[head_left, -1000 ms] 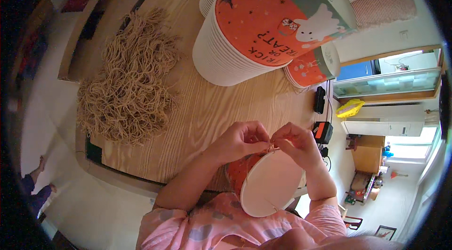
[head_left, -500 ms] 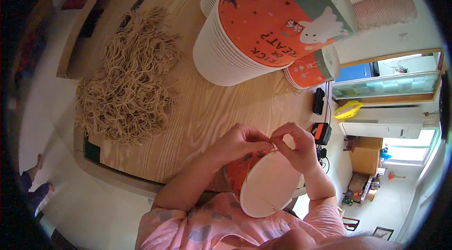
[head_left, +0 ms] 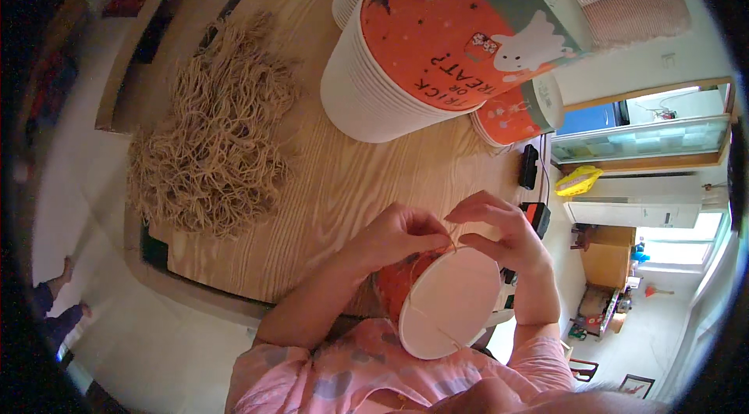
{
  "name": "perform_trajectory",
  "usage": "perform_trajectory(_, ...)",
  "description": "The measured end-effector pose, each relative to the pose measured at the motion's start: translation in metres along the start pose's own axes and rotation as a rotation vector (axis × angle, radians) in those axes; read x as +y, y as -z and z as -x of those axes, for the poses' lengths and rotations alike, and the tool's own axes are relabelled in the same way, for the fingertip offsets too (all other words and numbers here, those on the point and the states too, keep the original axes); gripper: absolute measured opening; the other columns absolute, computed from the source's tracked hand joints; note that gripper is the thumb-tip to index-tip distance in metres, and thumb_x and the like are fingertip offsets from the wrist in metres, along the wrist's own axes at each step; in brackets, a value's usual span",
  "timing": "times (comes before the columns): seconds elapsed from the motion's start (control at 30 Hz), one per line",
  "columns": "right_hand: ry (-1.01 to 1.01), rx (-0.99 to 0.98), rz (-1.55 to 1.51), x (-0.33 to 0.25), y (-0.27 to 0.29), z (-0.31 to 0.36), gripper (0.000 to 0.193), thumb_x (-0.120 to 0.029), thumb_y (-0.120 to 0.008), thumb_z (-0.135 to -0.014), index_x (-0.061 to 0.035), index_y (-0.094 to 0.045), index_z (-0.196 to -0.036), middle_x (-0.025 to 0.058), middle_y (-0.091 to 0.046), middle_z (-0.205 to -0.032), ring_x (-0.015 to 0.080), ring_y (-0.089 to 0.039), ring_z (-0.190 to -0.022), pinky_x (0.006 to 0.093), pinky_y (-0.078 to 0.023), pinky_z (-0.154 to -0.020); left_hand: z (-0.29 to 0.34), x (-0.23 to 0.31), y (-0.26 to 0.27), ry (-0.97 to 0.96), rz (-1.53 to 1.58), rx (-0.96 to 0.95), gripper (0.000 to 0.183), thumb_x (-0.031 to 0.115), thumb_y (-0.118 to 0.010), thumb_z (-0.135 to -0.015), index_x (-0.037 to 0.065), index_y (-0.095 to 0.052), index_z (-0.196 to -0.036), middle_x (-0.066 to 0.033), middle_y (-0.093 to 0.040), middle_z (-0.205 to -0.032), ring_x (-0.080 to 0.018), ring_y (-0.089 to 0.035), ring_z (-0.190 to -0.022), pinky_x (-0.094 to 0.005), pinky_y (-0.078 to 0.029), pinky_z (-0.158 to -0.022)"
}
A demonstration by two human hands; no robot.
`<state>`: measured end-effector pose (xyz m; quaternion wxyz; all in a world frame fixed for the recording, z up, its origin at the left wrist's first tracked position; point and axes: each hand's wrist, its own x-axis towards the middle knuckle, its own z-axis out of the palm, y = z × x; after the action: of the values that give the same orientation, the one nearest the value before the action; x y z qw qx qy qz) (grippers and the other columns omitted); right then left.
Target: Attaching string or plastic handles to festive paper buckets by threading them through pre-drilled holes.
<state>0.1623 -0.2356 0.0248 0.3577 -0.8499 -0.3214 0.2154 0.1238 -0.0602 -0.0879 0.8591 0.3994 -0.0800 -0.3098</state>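
An orange printed paper bucket (head_left: 396, 277) is tilted against my front, its white round end (head_left: 449, 309) facing up. Thin brown twine (head_left: 415, 306) runs at its rim, and another short piece pokes out at the lower part of the white end. At the bucket's upper rim, my left hand (head_left: 402, 236) pinches an end of twine between thumb and fingers. Just to the right, my right hand (head_left: 503, 233) has thumb and fingers spread apart with nothing visible between them. Part of the bucket's printed side is hidden behind my left hand and forearm.
A large tangled heap of twine (head_left: 222, 133) lies on the wooden table (head_left: 328, 188) at left. Tall nested stacks of paper buckets (head_left: 374, 94) rise at the far side, with a smaller stack (head_left: 515, 113) beside them. Black devices (head_left: 529, 167) sit along the right edge.
My right hand has let go of the twine at the rim and moved slightly right, its fingers opening. My left hand keeps its pinch in nearly the same place.
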Motion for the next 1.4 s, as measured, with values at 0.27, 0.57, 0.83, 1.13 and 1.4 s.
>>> perform_trajectory(0.27,-0.011,0.009,0.075,-0.001,-0.002,-0.002,0.018,-0.008,-0.065,-0.078,-0.0044,-0.064,-0.095,0.0096,-0.062,-0.088,0.0261,-0.060,-0.084,0.0349,-0.049,-0.075,-0.002,-0.007,0.002,0.005,0.047,-0.017,0.017,0.012,-0.067,-0.079,-0.001,-0.065,-0.091,-0.0037,-0.065,-0.082,-0.0085,-0.059,-0.074,-0.0221,-0.047,-0.067)
perform_trajectory(0.57,-0.015,0.003,0.140,-0.002,0.001,0.001,0.008,-0.006,-0.065,-0.077,-0.0031,-0.064,-0.085,0.0080,-0.061,-0.078,0.0246,-0.060,-0.074,0.0331,-0.049,-0.065,-0.001,-0.006,0.001,0.042,0.075,-0.005,0.021,0.015,-0.068,-0.079,-0.001,-0.066,-0.093,-0.0036,-0.065,-0.082,-0.0077,-0.059,-0.074,-0.0210,-0.047,-0.066)
perform_trajectory(0.83,0.057,0.022,0.184,0.000,-0.007,0.002,0.008,-0.005,-0.064,-0.078,-0.0035,-0.063,-0.086,0.0086,-0.060,-0.078,0.0257,-0.059,-0.075,0.0343,-0.049,-0.065,-0.003,-0.012,0.003,0.070,0.147,-0.011,0.020,0.016,-0.068,-0.079,-0.001,-0.066,-0.091,-0.0028,-0.065,-0.079,-0.0071,-0.058,-0.071,-0.0202,-0.046,-0.065)
perform_trajectory(1.13,0.031,-0.043,0.237,0.004,-0.004,0.005,0.004,-0.005,-0.058,-0.081,-0.0015,-0.059,-0.081,0.0089,-0.058,-0.076,0.0283,-0.057,-0.071,0.0362,-0.047,-0.062,0.000,-0.011,0.001,0.006,0.112,0.005,0.018,0.014,-0.069,-0.078,-0.001,-0.065,-0.087,-0.0034,-0.064,-0.079,-0.0078,-0.058,-0.070,-0.0204,-0.047,-0.063)
perform_trajectory(1.4,-0.131,0.032,-0.019,-0.001,0.003,0.000,0.021,-0.006,-0.067,-0.077,-0.0010,-0.061,-0.096,0.0073,-0.062,-0.087,0.0225,-0.061,-0.080,0.0302,-0.048,-0.074,0.000,-0.005,0.003,0.035,0.091,0.042,0.017,0.014,-0.068,-0.079,-0.001,-0.064,-0.086,-0.0044,-0.065,-0.079,-0.0077,-0.059,-0.070,-0.0211,-0.047,-0.064)
